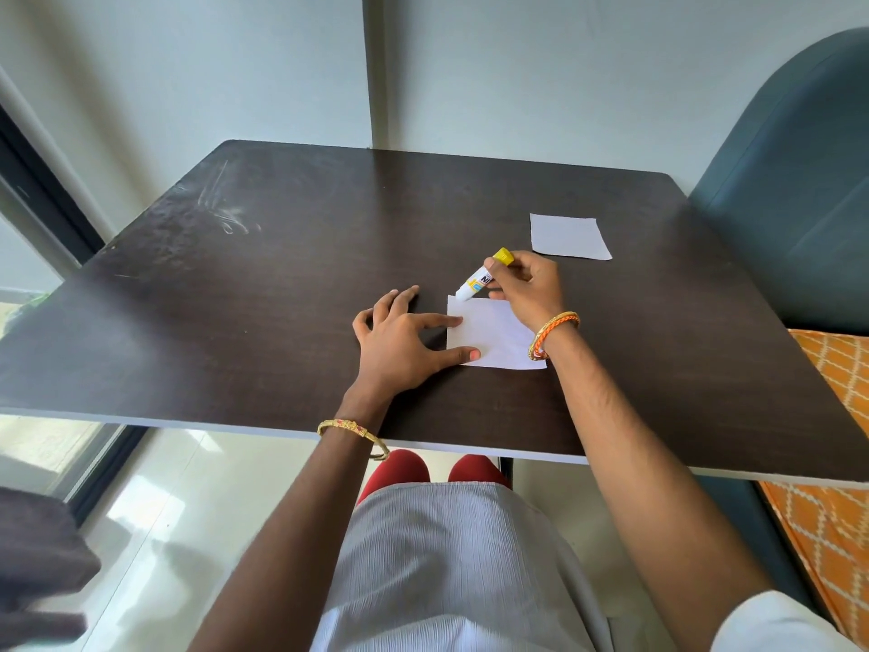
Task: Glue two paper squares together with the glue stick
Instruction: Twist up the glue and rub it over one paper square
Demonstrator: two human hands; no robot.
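A white paper square [493, 338] lies on the dark table [282, 284] in front of me. My left hand [399, 345] rests flat beside it, with index finger and thumb pressing on the square's left edge. My right hand [526, 282] grips a glue stick [484, 275] with a yellow end, tilted so its tip touches the square's far left corner. A second white paper square [569, 236] lies flat farther back and to the right, apart from both hands.
A teal padded chair back [790, 190] stands to the right of the table, with orange patterned fabric [837, 416] below it. The table's near edge [423, 440] runs just above my lap. A wall is close behind the table.
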